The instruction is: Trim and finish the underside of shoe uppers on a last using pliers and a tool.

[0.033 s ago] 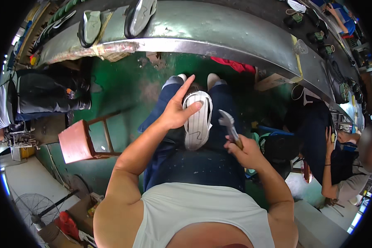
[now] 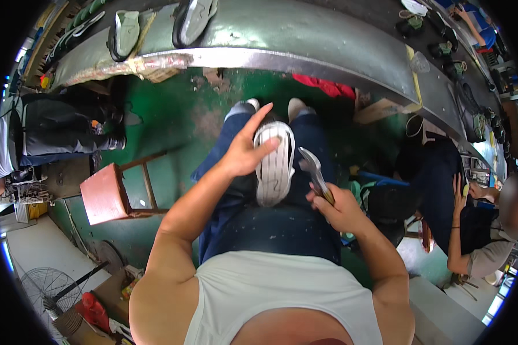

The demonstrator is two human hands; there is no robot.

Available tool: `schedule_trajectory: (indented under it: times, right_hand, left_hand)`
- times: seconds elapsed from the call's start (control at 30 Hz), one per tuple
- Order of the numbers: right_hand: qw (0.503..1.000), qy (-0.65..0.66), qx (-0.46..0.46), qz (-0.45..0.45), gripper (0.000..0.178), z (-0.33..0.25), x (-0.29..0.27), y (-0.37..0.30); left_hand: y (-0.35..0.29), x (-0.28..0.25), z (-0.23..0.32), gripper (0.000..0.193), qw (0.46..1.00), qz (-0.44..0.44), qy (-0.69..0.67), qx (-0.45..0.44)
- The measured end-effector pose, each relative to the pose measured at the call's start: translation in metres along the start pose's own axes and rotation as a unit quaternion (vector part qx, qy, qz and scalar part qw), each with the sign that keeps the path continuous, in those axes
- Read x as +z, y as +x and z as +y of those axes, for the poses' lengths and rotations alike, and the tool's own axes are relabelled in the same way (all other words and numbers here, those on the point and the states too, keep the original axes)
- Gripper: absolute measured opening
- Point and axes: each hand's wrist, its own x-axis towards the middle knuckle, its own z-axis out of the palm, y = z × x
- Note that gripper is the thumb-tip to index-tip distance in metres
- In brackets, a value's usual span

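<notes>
Between my knees a whitish shoe (image 2: 274, 172) stands toe to heel, its pale underside with dark lengthwise stripes and a dark squiggle turned up. My left hand (image 2: 243, 154) grips it from the left, thumb lying across the striped face and the forefinger stretched past its far end. The other fingers are hidden behind the shoe. To its right, a metal-headed hammer (image 2: 312, 167) is in my right hand (image 2: 338, 206), fingers wrapped round the yellowish handle. The hammer head is tilted toward the shoe, with a small gap between them.
A metal bench (image 2: 305, 54) spans the far side, with a grey shoe (image 2: 197, 22) and others on it. A pink-topped stool (image 2: 105, 194) stands left, a fan (image 2: 52, 293) near left. One person (image 2: 57, 126) is at left, another (image 2: 489, 253) works at right. Red cloth (image 2: 325, 86) lies under the bench.
My right hand has shifted slightly left and a little away from me, bringing the hammer head closer to the shoe. My left hand keeps its hold.
</notes>
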Motion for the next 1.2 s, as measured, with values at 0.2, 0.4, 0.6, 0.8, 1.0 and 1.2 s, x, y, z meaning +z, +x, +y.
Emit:
schedule_trajectory:
  times: [0.2,0.4,0.6,0.8,1.0,1.2]
  right_hand:
    - [0.981,0.188,-0.055,-0.003,0.038,0.009,0.035,0.036]
    - [0.931,0.358,-0.028,-0.058,0.031,-0.019,0.03,0.046]
    - [0.965,0.256,-0.039,-0.037,0.03,-0.021,0.023,0.043]
    - [0.987,0.13,-0.003,-0.092,0.025,-0.02,-0.009,0.057]
    - [0.972,-0.092,-0.166,0.14,0.023,0.02,0.029,0.074]
    - [0.933,-0.314,-0.086,0.156,0.023,-0.017,0.026,0.034]
  left_hand:
    - [-0.006,-0.011,-0.006,0.048,0.995,-0.042,-0.088,-0.01]
    - [-0.014,-0.017,0.003,0.046,0.999,-0.031,-0.014,0.024]
    - [-0.013,-0.018,0.002,0.045,0.999,-0.044,0.008,0.013]
    - [-0.007,-0.023,-0.003,0.043,0.998,-0.064,0.001,0.008]
    - [0.002,-0.023,-0.02,0.04,0.993,-0.082,-0.087,-0.004]
    - [0.0,-0.021,-0.006,0.041,0.992,-0.101,-0.078,0.009]
